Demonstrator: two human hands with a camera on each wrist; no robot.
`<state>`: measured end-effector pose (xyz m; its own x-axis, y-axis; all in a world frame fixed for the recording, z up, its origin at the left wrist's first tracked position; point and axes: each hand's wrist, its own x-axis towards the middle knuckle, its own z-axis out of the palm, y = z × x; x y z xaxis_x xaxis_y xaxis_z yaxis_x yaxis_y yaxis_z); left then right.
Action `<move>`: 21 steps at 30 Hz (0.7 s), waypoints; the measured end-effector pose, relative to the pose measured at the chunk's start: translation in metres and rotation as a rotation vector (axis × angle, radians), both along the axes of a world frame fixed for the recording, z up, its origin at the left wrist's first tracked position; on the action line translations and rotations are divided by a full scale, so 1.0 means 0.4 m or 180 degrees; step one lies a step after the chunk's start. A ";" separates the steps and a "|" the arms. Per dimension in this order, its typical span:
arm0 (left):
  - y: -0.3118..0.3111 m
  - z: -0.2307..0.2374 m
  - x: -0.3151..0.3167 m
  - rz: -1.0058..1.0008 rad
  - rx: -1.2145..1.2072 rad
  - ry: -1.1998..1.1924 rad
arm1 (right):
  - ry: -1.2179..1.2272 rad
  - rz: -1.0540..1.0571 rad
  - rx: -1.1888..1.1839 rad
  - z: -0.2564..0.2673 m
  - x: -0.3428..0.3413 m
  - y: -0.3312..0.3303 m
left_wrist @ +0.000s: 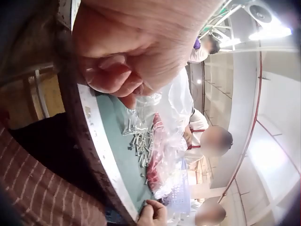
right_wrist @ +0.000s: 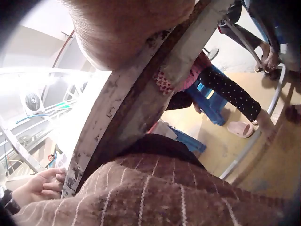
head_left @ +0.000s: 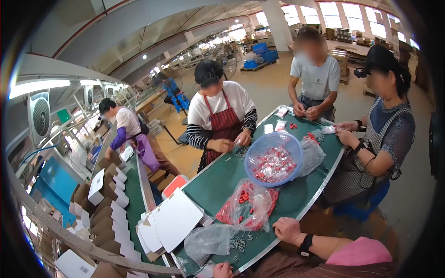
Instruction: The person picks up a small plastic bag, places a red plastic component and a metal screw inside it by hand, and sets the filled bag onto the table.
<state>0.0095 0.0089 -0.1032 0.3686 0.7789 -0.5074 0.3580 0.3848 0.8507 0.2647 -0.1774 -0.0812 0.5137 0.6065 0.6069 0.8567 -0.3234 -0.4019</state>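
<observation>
My left hand (head_left: 222, 270) rests at the near edge of the green table (head_left: 283, 204), low in the head view, its fingers loosely curled. In the left wrist view it fills the top, near a clear plastic bag (head_left: 211, 241) and a pile of loose screws (head_left: 241, 241). My right hand (head_left: 286, 230) rests on the table edge farther right, fingers loosely bent, nothing seen in them. Just beyond it lies a clear bag of red plastic pieces (head_left: 245, 204). The right wrist view shows mostly my wrist over the metal edge, its fingers hidden.
A blue basket (head_left: 252, 173) heaped with small red-and-white packets stands mid-table. White cardboard sheets (head_left: 174, 220) are stacked at the left, beside rows of open boxes (head_left: 118, 217). Three people stand around the table handling small items; another works at the line on the left.
</observation>
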 end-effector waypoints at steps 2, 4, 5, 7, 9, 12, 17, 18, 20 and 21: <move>0.023 0.007 -0.005 -0.0113 -0.0404 -0.0270 | 0.0006 -0.0023 0.0020 0.000 0.003 -0.001; 0.009 0.061 0.019 -0.0018 -0.0785 -0.0603 | 0.0186 0.0006 -0.0051 0.008 0.007 -0.006; 0.020 0.092 0.013 -0.0381 -0.0990 -0.0665 | 0.0376 0.0007 -0.0142 0.012 0.001 -0.005; 0.013 0.156 0.037 -0.0648 -0.0512 -0.0675 | 0.1405 0.0272 0.0447 0.023 -0.006 0.009; 0.013 0.215 0.053 -0.0629 -0.0563 -0.0929 | 0.2230 0.0586 0.0771 0.067 -0.018 0.029; 0.004 0.346 0.083 -0.0560 -0.0957 -0.1000 | 0.3595 0.1550 0.1042 0.123 -0.020 0.078; -0.040 0.427 0.088 -0.0801 -0.1045 -0.1207 | 0.5208 0.2644 0.0670 0.186 -0.070 0.160; -0.048 0.433 0.085 -0.0838 -0.1117 -0.1258 | 0.5233 0.2644 0.0680 0.196 -0.085 0.164; -0.065 0.439 0.083 -0.0772 -0.1105 -0.1263 | 0.6252 0.3259 0.0211 0.222 -0.106 0.162; -0.072 0.437 0.083 -0.0707 -0.1090 -0.1302 | 0.6257 0.3256 0.0188 0.230 -0.111 0.160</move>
<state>0.0427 -0.0199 0.0716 0.7238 0.4770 -0.4986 0.1296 0.6158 0.7772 0.2203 -0.1134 0.0107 -0.0674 0.9926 -0.1014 -0.7003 -0.1194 -0.7038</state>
